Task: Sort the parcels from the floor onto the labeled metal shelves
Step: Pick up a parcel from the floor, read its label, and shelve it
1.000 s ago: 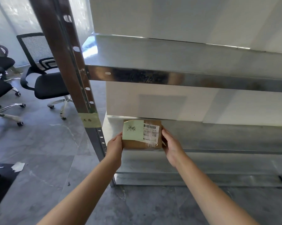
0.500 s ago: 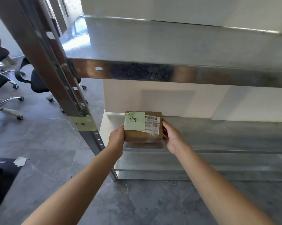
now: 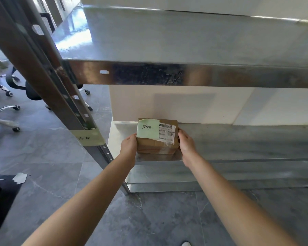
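Observation:
A small brown cardboard parcel (image 3: 155,145) carries a green handwritten note and a white barcode label on top. It rests on the lower metal shelf (image 3: 238,144), near that shelf's left front corner. My left hand (image 3: 129,146) presses its left side and my right hand (image 3: 186,145) presses its right side. A green paper label (image 3: 88,137) with similar handwriting is taped to the shelf's upright post (image 3: 48,73).
The upper metal shelf (image 3: 185,41) juts out above the parcel. A white wall stands behind the shelves. Black office chairs (image 3: 9,96) stand on the grey floor at left. A paper scrap (image 3: 20,178) and a black mat (image 3: 0,197) lie at lower left.
The parcel has moved forward and down from in front of the rack to rest on the lower shelf. Both hands stayed on its sides. My view has moved closer to the rack.

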A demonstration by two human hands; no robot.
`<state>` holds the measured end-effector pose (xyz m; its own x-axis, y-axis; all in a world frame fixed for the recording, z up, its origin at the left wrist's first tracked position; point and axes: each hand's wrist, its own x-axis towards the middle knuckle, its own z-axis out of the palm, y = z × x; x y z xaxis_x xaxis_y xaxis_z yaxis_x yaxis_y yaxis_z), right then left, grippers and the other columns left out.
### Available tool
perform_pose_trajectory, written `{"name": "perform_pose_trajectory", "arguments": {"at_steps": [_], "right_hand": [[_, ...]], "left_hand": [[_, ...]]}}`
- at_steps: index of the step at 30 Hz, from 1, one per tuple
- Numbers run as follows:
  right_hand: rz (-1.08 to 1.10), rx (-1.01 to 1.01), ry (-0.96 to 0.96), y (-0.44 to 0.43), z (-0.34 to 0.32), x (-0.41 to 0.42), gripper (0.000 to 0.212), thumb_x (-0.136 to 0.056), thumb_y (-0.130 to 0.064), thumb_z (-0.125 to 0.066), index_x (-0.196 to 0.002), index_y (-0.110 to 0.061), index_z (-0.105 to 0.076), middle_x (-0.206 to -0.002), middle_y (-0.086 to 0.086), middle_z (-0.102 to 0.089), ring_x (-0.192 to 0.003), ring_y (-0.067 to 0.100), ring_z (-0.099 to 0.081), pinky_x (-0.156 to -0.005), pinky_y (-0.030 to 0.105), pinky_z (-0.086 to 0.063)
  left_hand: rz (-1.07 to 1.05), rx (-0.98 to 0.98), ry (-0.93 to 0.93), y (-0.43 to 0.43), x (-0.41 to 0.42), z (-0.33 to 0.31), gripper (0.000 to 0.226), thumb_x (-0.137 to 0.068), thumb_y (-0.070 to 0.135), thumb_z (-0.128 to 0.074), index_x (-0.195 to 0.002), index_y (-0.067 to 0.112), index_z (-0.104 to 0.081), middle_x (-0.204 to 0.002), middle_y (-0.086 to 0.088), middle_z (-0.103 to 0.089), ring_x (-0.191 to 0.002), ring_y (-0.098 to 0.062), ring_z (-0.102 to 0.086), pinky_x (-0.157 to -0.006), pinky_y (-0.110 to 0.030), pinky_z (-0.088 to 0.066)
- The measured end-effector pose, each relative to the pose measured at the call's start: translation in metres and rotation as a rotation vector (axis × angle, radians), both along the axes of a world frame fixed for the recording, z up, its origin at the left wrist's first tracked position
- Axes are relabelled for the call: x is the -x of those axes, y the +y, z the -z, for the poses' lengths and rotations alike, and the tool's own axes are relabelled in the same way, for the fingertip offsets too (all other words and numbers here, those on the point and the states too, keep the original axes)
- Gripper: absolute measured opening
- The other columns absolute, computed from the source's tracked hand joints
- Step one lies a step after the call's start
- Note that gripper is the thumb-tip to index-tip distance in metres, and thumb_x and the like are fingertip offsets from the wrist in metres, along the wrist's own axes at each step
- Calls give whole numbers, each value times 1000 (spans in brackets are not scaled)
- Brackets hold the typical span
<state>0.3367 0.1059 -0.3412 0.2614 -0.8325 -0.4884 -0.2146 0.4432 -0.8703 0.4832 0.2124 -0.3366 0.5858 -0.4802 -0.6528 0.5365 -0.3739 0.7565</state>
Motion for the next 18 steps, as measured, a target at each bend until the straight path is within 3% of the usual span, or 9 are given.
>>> {"name": "perform_pose_trajectory", "arguments": {"at_steps": [4, 9, 13, 16, 18], "right_hand": [[-21, 3, 9, 9, 0, 2, 41, -108, -35, -34, -122, -18, -69, -116, 1, -72, -104, 13, -64, -80, 24, -48], [-21, 16, 40, 17, -4, 4, 42, -108, -36, -33, -128, -15, -64, -128, 0, -67, -119, 16, -59, -101, 29, -42], [-16, 81, 78, 23, -16, 9, 40, -109, -30, -34, -137, -11, -55, -120, -2, -56, -111, 11, -48, -96, 25, -36], [-21, 117, 100, 30, -27, 10, 40, -108, -32, -34, -133, -11, -57, -124, 2, -60, -113, 18, -54, -96, 28, -40], [-8, 159, 123, 33, -36, 15, 40, -108, -31, -36, -135, -8, -56, -130, 4, -59, -123, 24, -53, -101, 33, -40]], "left_hand": [[2, -22, -37, 4, 6, -3, 34, -101, 22, -37, -114, 10, -66, -106, -9, -63, -95, -23, -53, -64, -28, -44], [62, -48, -108, 7, 6, -2, 30, -100, 17, -33, -99, 8, -61, -93, -10, -56, -86, -24, -47, -68, -31, -38], [89, -97, -167, 16, 7, -15, 26, -100, 17, -32, -84, 8, -49, -77, -6, -42, -67, -18, -36, -59, -32, -30], [59, -92, -267, 19, 7, -33, 27, -102, 21, -32, -90, 5, -50, -86, -8, -44, -79, -23, -42, -65, -33, -32], [69, -4, -374, 19, 9, -45, 36, -105, 23, -30, -115, 5, -60, -102, -5, -54, -101, -26, -51, -82, -34, -38]]}}
